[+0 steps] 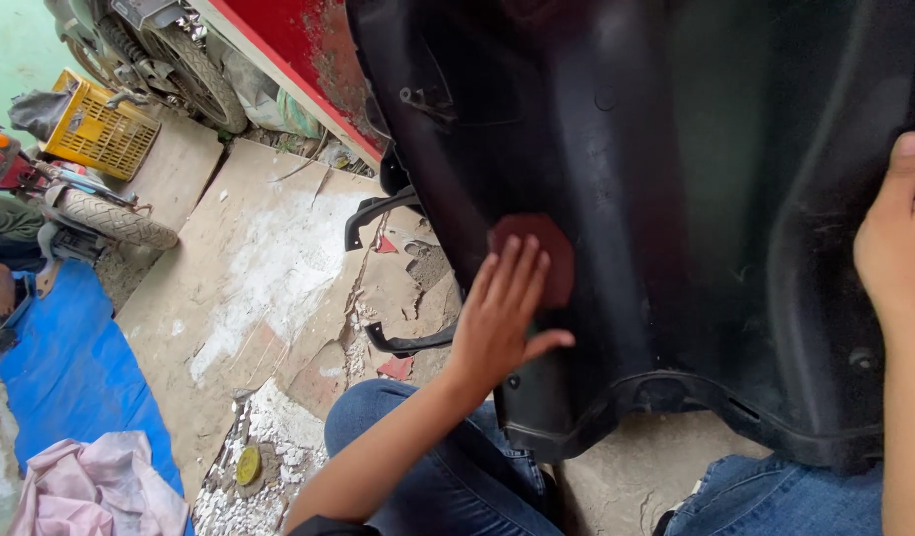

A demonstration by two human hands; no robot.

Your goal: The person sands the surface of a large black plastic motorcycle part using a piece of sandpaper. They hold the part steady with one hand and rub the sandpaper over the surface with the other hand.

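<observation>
Your left hand, fingers spread flat, pressed a reddish sandpaper piece against the black plastic scooter panel at frame centre; your right hand gripped the panel's right edge, thumb up.

Two hands, one black panel, one sandpaper piece, one yellow crate

A large black plastic scooter body panel is held upright over the knees, its dull inner side shown. A reddish-brown sanding pad is pressed flat against it.
</observation>
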